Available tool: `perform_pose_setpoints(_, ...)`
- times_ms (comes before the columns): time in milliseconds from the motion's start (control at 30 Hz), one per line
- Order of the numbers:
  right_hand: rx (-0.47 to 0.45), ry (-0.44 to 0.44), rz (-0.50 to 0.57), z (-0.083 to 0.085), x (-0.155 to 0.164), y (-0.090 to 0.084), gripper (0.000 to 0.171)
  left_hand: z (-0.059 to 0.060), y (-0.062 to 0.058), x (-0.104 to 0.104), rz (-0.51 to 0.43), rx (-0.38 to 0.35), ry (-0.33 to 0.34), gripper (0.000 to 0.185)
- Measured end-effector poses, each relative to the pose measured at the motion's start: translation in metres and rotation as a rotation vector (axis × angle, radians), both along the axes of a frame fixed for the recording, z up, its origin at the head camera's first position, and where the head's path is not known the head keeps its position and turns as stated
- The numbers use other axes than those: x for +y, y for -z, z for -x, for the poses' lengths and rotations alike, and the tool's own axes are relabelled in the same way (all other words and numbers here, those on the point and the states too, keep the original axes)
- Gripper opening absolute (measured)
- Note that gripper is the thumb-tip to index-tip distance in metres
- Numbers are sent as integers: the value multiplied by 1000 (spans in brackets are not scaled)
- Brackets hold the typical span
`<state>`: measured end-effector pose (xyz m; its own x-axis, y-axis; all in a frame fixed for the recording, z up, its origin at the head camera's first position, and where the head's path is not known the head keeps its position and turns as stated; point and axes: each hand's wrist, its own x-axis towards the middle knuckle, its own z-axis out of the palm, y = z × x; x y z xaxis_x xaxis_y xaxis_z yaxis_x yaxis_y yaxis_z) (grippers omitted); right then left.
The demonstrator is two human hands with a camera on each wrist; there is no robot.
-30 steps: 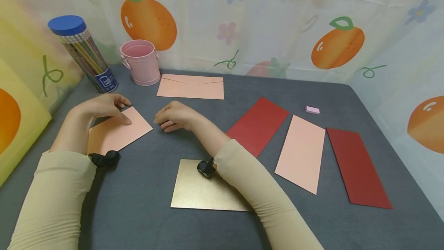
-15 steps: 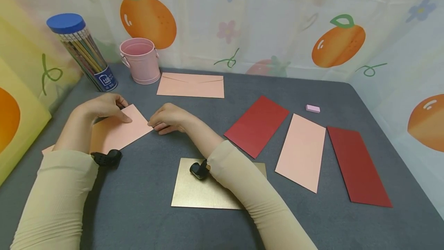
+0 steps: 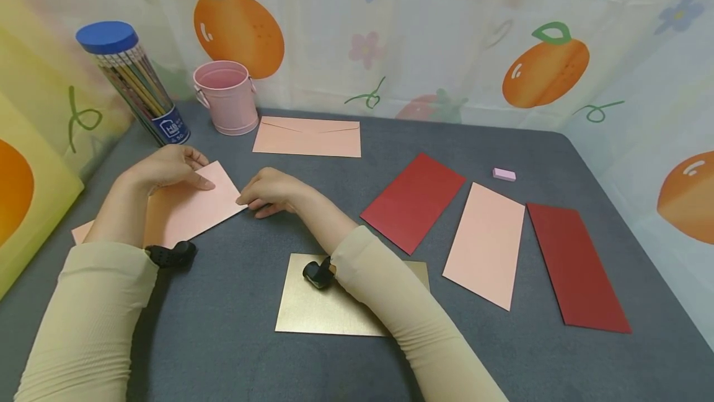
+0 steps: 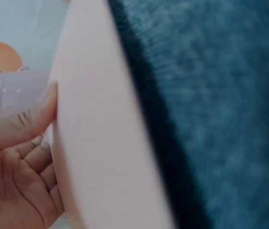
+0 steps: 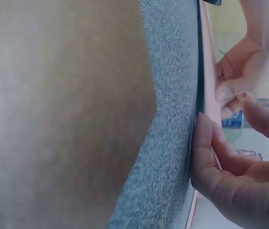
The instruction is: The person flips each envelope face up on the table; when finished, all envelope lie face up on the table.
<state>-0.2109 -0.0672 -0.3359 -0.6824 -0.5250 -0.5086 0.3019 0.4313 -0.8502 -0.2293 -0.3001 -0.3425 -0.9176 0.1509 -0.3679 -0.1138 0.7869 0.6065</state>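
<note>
A pale pink envelope (image 3: 192,210) is tilted up off the table at the left. My left hand (image 3: 173,170) pinches its far edge, thumb on the near face and fingers behind. My right hand (image 3: 270,191) touches the envelope's right corner with its fingertips. In the right wrist view, a gap shows between the digits of the right hand (image 5: 239,176). The thumb of my left hand (image 4: 20,157) lies along the envelope (image 4: 101,129) in the left wrist view. Left of the left wrist, a pink strip (image 3: 81,231) shows; my arm hides whether it belongs to the same envelope.
Beneath my right forearm lies a gold envelope (image 3: 312,309). A flapped pink envelope (image 3: 307,137), a pink bucket (image 3: 231,104) and a pencil jar (image 3: 136,80) stand or lie behind. Rightward are red envelopes (image 3: 413,204) (image 3: 580,269), another pink envelope (image 3: 485,247) and a small pink block (image 3: 504,174).
My right hand has moved left to the envelope's corner. The left hand has shifted slightly, and the envelope's far edge has risen a little.
</note>
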Motion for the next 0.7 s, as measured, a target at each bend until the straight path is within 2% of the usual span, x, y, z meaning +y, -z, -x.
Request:
perform_pose_setpoints(100, -24, 41, 35, 1, 0, 0, 24, 1, -2, 4, -28, 8, -1, 66)
perform_pose_setpoints(267, -53, 72, 115, 5, 3, 0, 36, 4, -7, 13, -57, 18, -5, 64)
perform_pose_setpoints(367, -46, 73, 143, 7, 9, -2, 37, 3, -11, 21, -71, 23, -7, 62)
perform_pose_setpoints(533, -23, 57, 151, 15, 24, -3, 25, 2, -17, 32, -86, 38, -6, 64)
perform_pose_setpoints(700, -18, 72, 123, 26, 44, -3, 29, 2, -17, 35, -74, 33, -5, 63)
